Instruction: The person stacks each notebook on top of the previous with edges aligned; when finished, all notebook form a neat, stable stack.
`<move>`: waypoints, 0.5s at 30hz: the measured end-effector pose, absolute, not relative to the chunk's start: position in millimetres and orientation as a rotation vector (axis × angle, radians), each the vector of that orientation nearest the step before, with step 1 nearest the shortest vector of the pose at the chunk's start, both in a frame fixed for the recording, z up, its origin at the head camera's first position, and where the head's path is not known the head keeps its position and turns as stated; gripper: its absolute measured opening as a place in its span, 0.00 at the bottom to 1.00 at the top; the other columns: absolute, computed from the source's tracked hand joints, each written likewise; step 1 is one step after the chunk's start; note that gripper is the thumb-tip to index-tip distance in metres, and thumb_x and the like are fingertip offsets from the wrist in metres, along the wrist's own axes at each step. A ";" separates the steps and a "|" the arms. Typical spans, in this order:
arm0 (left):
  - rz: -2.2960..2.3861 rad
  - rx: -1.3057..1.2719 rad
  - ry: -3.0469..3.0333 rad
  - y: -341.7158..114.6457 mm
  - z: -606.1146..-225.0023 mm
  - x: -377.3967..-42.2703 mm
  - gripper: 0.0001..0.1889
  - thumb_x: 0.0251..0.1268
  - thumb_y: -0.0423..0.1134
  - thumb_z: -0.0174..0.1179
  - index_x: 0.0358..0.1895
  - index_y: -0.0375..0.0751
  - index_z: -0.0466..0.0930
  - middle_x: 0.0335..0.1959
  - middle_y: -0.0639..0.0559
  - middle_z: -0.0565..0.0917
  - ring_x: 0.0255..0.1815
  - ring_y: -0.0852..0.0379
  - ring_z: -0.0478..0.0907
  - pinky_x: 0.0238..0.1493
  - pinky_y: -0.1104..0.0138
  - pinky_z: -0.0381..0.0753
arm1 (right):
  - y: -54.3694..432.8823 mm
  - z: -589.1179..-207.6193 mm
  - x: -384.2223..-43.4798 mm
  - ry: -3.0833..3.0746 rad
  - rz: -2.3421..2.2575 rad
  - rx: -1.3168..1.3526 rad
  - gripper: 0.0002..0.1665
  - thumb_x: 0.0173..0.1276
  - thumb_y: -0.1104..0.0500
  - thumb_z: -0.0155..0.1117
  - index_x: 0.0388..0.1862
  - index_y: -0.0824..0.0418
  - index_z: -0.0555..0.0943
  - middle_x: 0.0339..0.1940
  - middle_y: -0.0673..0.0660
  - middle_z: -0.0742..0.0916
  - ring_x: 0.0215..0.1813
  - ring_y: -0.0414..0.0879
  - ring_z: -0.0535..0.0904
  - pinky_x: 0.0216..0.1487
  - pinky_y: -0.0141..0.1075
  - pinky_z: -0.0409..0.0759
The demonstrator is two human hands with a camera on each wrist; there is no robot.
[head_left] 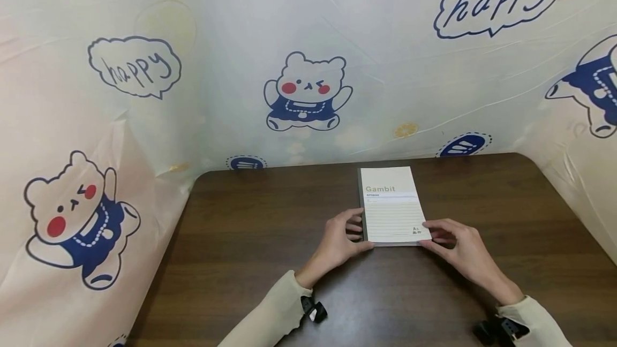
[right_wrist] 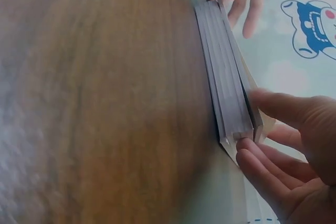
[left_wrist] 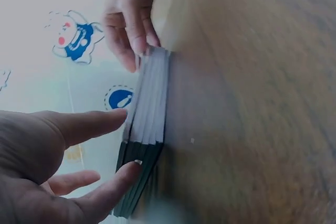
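A stack of several notebooks [head_left: 391,218] lies on the brown table, its top white cover reading "Gambit". Dark spines [left_wrist: 137,174] face left, and pale page edges [right_wrist: 223,72] show along another side. My left hand [head_left: 339,237] is at the near left corner, fingers against the spine side and thumb at the near edge. Opposite it, my right hand [head_left: 460,248] touches the near right corner with thumb and fingertips. In the right wrist view, a dark gap runs beneath the top notebook. Both hands have their fingers extended or only slightly bent around the corners.
The brown wooden table [head_left: 255,224] has rounded far corners. Behind it and at both sides hangs a pale sheet [head_left: 231,68] printed with bears and "happy" bubbles. Each sleeve has a dark wrist strap, such as the left strap [head_left: 314,309].
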State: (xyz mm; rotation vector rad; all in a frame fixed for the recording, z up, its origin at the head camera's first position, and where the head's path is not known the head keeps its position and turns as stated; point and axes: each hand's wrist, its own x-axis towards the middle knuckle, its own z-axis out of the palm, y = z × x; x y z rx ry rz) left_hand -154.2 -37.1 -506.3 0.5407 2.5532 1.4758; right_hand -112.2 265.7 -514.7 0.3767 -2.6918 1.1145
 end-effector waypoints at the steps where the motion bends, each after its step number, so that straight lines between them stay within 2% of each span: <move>1: 1.499 0.525 2.535 -39.0 -505.6 -154.7 0.41 0.54 0.37 0.81 0.72 0.38 0.73 0.59 0.39 0.83 0.51 0.46 0.87 0.48 0.68 0.89 | 266.4 -513.9 -112.5 -2.702 1.113 0.379 0.21 0.60 0.57 0.82 0.52 0.57 0.88 0.46 0.55 0.91 0.40 0.35 0.88 0.41 0.24 0.86; 8: 1.539 0.518 2.533 -59.2 -496.4 -156.0 0.34 0.64 0.43 0.75 0.73 0.42 0.74 0.60 0.37 0.84 0.53 0.44 0.87 0.50 0.64 0.89 | 271.1 -502.9 -111.2 -2.749 1.006 0.444 0.21 0.66 0.55 0.78 0.56 0.58 0.86 0.49 0.56 0.91 0.42 0.40 0.89 0.43 0.39 0.90; 15: 1.438 0.638 2.610 -94.2 -492.2 -157.3 0.31 0.71 0.51 0.69 0.74 0.50 0.74 0.63 0.41 0.83 0.56 0.45 0.86 0.53 0.59 0.89 | 273.5 -490.1 -109.2 -2.734 0.825 0.549 0.21 0.67 0.54 0.77 0.57 0.57 0.86 0.53 0.53 0.90 0.49 0.46 0.87 0.44 0.42 0.88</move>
